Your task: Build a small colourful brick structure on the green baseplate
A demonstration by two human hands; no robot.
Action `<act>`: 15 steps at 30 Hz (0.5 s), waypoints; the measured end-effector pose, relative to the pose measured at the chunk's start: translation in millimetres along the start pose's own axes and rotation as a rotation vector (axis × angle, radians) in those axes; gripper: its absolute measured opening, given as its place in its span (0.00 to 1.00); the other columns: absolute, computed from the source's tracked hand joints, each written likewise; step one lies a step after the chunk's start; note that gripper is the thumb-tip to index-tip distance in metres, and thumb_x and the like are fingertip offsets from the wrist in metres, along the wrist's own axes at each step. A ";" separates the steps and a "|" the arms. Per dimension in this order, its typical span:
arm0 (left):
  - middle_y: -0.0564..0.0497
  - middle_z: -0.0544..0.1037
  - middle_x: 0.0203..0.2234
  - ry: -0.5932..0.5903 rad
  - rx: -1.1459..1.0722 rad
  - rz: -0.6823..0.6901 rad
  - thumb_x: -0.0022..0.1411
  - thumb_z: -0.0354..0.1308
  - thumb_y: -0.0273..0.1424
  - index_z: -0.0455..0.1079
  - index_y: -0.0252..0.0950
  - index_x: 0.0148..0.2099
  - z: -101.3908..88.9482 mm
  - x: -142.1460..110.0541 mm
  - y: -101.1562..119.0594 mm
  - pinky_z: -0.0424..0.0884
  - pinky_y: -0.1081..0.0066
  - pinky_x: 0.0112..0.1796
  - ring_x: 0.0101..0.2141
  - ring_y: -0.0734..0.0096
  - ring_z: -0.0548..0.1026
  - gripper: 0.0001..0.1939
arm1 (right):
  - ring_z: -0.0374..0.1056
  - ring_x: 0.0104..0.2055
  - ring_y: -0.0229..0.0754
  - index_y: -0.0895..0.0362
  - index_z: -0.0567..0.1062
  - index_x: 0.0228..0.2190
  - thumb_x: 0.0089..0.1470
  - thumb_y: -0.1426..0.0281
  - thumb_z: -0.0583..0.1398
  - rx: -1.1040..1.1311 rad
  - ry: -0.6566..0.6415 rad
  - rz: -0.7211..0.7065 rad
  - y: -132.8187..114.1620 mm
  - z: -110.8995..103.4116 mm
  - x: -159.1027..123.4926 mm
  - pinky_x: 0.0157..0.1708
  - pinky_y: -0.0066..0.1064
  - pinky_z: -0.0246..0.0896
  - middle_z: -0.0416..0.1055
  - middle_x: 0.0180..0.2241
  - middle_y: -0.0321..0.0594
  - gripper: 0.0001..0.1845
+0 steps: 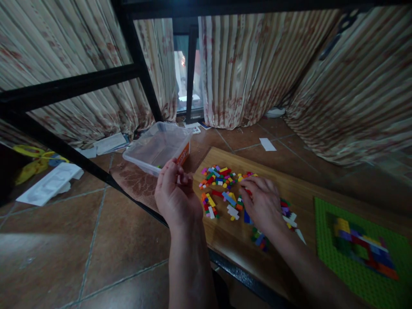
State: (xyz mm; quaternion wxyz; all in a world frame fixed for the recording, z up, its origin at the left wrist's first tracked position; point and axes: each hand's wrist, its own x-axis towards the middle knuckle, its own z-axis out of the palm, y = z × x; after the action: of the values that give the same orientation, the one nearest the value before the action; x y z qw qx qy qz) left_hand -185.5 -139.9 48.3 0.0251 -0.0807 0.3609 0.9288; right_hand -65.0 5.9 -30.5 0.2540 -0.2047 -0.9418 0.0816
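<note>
Loose toy building bricks (221,177) in many colours lie in small heaps on a wooden board (222,159). My right hand (264,201) reaches down among them, its fingers bent and drawn together. A bit of red shows between thumb and forefinger, but whether it is gripped is unclear. To the left of the heaps my left hand (177,195) is raised, palm up, fingers curled in; anything inside them is hidden. At the right, a green studded baseplate (325,227) carries a low build of coloured bricks (363,246), slightly blurred.
A clear plastic box (144,150) with an orange label stands behind my left hand. A black metal frame (96,165) crosses the left side. White packaging (48,184) and papers (111,143) lie on the tiled floor. Striped curtains (257,64) hang behind.
</note>
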 end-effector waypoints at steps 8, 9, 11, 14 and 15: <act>0.59 0.66 0.21 0.009 -0.016 -0.041 0.47 0.67 0.29 0.73 0.33 0.32 2.2 0.0 -0.1 0.57 0.79 0.23 0.20 0.85 0.60 0.09 | 0.62 0.44 0.53 0.54 0.80 0.30 0.58 0.65 0.57 -0.093 -0.123 0.032 2.6 23.0 50.1 0.43 0.45 0.56 0.74 0.37 0.47 0.12; 0.59 0.66 0.21 0.011 -0.016 -0.045 0.47 0.67 0.29 0.73 0.33 0.32 2.6 -0.1 -0.3 0.57 0.79 0.23 0.20 0.85 0.60 0.08 | 0.62 0.43 0.53 0.55 0.79 0.28 0.57 0.64 0.58 -0.108 -0.137 0.028 1.2 24.9 51.5 0.42 0.45 0.56 0.73 0.36 0.48 0.12; 0.59 0.65 0.21 0.007 -0.014 -0.047 0.47 0.67 0.28 0.73 0.33 0.32 2.7 -0.2 -0.6 0.57 0.79 0.23 0.20 0.85 0.59 0.08 | 0.61 0.43 0.54 0.55 0.79 0.26 0.57 0.64 0.58 -0.125 -0.155 0.022 -1.7 28.6 52.4 0.42 0.46 0.55 0.72 0.35 0.49 0.13; 0.59 0.65 0.21 -0.016 0.003 -0.040 0.48 0.67 0.28 0.72 0.34 0.32 1.8 0.2 -1.1 0.57 0.79 0.23 0.20 0.86 0.60 0.08 | 0.61 0.43 0.53 0.55 0.79 0.26 0.57 0.64 0.58 -0.137 -0.155 0.028 -5.3 32.8 51.2 0.41 0.45 0.55 0.72 0.35 0.50 0.13; 0.59 0.65 0.21 -0.027 0.013 -0.035 0.48 0.67 0.28 0.72 0.34 0.32 1.4 0.2 -1.2 0.58 0.79 0.23 0.19 0.86 0.60 0.08 | 0.61 0.43 0.53 0.55 0.79 0.26 0.56 0.64 0.59 -0.140 -0.148 0.034 -6.4 33.7 50.6 0.40 0.45 0.55 0.72 0.35 0.50 0.12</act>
State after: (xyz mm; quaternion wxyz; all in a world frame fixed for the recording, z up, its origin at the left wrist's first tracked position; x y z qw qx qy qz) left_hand -185.8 -138.1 48.5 0.0468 -0.0746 0.3648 0.9269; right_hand -124.2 20.1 -35.2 0.1673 -0.2312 -0.9578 0.0350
